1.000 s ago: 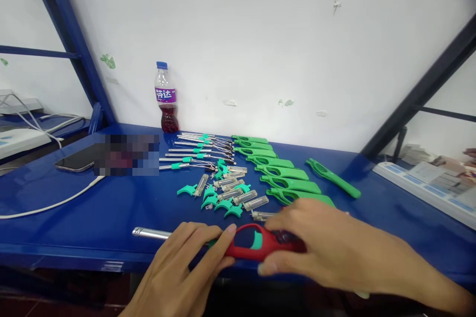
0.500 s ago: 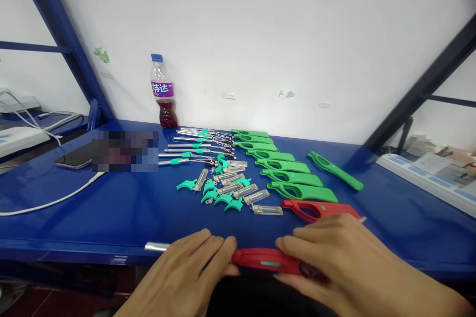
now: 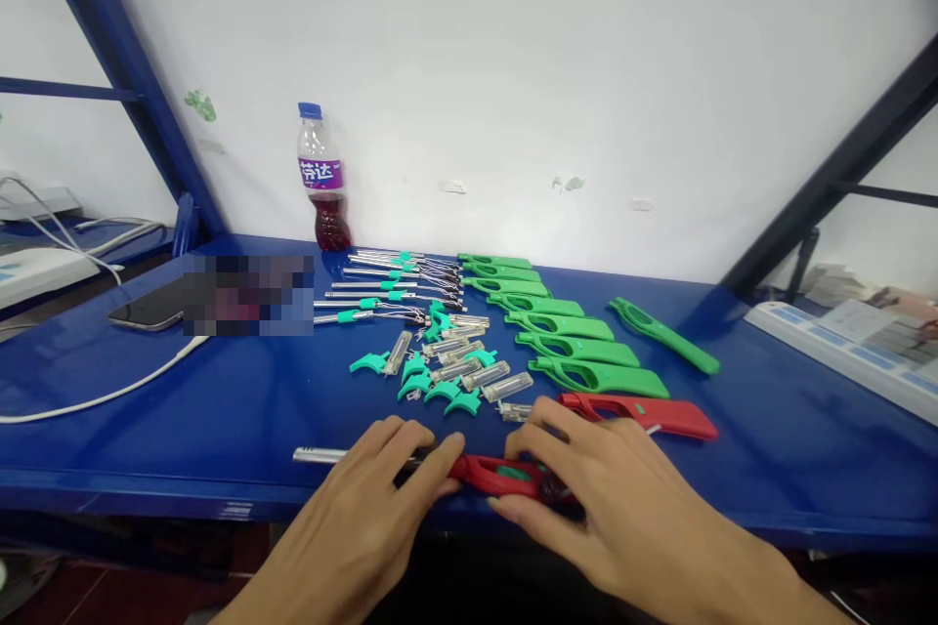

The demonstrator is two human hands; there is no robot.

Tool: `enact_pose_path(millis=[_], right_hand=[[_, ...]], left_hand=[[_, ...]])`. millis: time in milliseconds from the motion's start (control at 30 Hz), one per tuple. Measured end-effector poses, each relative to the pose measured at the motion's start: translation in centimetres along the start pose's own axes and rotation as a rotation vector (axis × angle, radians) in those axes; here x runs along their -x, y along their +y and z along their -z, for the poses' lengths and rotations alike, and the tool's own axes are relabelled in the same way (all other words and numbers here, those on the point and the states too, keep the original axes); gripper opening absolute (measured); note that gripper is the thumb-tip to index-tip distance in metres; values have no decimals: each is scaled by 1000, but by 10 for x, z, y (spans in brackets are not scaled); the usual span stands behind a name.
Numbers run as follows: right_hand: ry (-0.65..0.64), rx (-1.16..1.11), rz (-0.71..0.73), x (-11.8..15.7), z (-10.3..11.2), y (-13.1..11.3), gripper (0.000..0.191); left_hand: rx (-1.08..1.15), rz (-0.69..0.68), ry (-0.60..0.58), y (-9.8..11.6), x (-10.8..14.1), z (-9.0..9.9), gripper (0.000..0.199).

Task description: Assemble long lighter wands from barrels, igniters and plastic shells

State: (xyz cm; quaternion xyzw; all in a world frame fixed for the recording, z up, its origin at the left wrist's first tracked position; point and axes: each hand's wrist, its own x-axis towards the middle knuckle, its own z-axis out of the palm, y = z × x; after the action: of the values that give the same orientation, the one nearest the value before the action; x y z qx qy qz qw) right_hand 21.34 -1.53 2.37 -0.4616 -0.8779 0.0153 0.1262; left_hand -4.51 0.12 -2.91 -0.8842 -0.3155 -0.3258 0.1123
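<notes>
Between both hands, at the front edge of the table, is a red long-nosed lighter (image 3: 488, 474) with a metal tube (image 3: 320, 455) pointing left. My left hand (image 3: 366, 508) is closed around the front of its body, where the tube begins. My right hand (image 3: 586, 498) grips the rear end; a dark part shows under its fingers, and a slim pale tip sticks out behind it, kind unclear. A red handle shell (image 3: 681, 418) lies just beyond my right hand. Ahead are clear fuel tanks (image 3: 505, 387) and teal triggers (image 3: 443, 391).
Several green handle shells (image 3: 597, 378) lie in a row, with one shell (image 3: 663, 336) apart on the right. Metal tubes with wires (image 3: 373, 295) lie further back. A drink bottle (image 3: 320, 176) stands against the wall. A phone (image 3: 147, 305) and white cable (image 3: 109, 410) are left; a power strip (image 3: 828, 352) is right.
Both hands have moved the red lighter slightly away from me, onto the table edge. My right hand has shifted left along it, uncovering more of the red shell behind.
</notes>
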Motion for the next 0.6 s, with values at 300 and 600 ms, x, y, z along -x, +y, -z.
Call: enact_pose_path(millis=[300,600], right_hand=[[62,-1,-51,0,-14,2,43],[419,-124,-24,-12,-32,1,21]], left_hand=[[150,168,-47,-2,-8,3,19],[251,235,-50,-6,-5,5,19]])
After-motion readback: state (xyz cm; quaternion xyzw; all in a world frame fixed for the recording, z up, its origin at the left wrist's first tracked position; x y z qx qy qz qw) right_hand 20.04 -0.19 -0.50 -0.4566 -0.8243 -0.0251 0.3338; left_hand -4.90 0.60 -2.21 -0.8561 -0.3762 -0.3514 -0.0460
